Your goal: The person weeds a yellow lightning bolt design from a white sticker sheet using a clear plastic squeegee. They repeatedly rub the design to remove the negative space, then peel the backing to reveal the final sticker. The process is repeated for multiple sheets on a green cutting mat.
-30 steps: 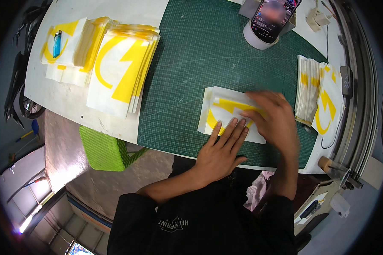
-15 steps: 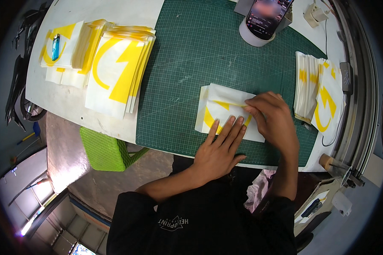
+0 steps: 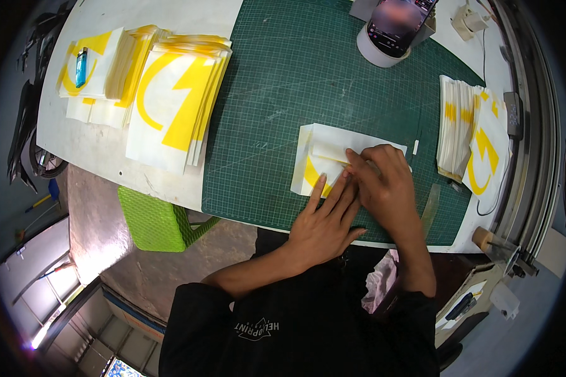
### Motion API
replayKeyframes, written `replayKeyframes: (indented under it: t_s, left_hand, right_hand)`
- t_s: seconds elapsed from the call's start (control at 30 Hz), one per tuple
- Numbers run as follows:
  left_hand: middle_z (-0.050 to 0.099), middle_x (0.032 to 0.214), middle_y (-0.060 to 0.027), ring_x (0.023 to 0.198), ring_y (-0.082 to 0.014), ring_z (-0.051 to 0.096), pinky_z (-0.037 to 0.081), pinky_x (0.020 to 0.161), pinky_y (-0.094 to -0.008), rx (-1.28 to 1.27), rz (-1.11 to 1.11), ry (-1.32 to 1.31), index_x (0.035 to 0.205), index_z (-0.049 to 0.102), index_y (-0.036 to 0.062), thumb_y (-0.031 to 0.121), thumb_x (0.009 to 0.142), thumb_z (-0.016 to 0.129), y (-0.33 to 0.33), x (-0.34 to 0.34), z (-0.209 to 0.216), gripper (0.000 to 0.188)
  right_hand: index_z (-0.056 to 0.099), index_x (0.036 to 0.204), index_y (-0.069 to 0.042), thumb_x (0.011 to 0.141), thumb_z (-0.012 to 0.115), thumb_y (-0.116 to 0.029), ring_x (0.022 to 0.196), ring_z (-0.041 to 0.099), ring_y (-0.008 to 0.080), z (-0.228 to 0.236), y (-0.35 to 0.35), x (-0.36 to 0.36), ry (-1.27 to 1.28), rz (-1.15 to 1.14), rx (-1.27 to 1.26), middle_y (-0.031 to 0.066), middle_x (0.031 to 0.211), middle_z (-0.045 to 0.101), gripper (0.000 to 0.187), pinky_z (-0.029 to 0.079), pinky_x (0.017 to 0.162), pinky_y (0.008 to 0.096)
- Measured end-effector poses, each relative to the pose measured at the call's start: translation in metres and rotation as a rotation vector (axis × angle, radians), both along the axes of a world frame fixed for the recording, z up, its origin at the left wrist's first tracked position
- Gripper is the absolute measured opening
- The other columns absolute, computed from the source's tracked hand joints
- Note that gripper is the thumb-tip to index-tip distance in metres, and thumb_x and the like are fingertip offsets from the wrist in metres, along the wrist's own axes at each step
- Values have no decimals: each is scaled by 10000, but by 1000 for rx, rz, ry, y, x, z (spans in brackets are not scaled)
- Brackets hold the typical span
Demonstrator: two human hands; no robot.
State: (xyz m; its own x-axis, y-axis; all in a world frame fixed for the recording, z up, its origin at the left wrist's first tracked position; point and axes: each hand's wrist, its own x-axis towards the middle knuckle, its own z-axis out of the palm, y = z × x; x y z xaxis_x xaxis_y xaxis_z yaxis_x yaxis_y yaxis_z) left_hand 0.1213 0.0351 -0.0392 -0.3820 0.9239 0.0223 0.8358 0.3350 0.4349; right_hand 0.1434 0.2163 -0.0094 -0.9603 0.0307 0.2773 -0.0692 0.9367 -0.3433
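Note:
A white sheet with yellow print (image 3: 360, 134) lies on the green cutting mat (image 3: 277, 94), close to its front edge. My left hand (image 3: 321, 221) rests flat on the near part of the sheet, its fingers stretched forward and apart. Over the sheet's right part, my right hand (image 3: 385, 186) pinches the edge of a raised white flap (image 3: 330, 151) between thumb and fingers. The flap runs leftward from those fingers and stands folded up. Both hands cover much of the sheet's near right area.
Printed stacks (image 3: 170, 100) stand at the left, with a blue lighter (image 3: 81, 68) on one. Another stack (image 3: 456, 129) is at the right. A phone (image 3: 396, 28) leans on a white roll (image 3: 372, 53) at the back. A translucent strip (image 3: 431, 204) lies beside my right forearm.
My right hand has moved left and slightly nearer along the flap, which now lies further over the yellow print. The translucent strip and a small white piece have come into view. My left hand stays put.

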Motion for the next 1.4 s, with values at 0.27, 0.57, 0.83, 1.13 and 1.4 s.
replayKeyframes:
  t_s: [0.27,0.57,0.83,1.13,1.4]
  left_hand:
    - [544,1530,-216,1581,-361,316,166,1290,-621,20,0,21,1435,613,7,613,1004,575,0,0,0,745]
    - [478,1592,-229,1596,-359,285,181,1284,-623,20,0,-5,1477,578,1,608,1013,569,0,0,-2,763]
    - [355,1670,-269,1594,-422,269,248,1247,-637,83,7,-15,1574,476,48,539,994,657,-5,2,-4,781]
    - [417,1607,-319,1496,-459,437,320,1212,-627,394,383,-185,1570,392,-52,203,957,752,-21,-42,-1,756]
    - [661,1342,-195,1122,-337,629,429,1050,-525,362,396,-11,1539,440,-61,283,911,817,-12,-70,-1,809]
  right_hand:
    - [760,1106,7,716,767,-44,947,649,280,-3,-1,-2,125,5,29,93,1006,657,393,524,838,434]
    - [760,1070,4,714,785,-60,938,645,277,-3,-1,-3,133,-45,5,93,974,641,362,500,869,449]
    - [766,1063,-47,820,823,-84,913,644,242,-11,16,-25,184,-107,-31,59,941,656,252,470,922,470]
    - [778,1031,-58,892,825,-209,910,652,230,-14,32,-36,276,-191,88,57,956,670,210,436,989,498]
    - [751,1045,-22,844,871,-189,908,635,267,11,21,-10,418,-291,164,78,1006,655,287,454,934,480]
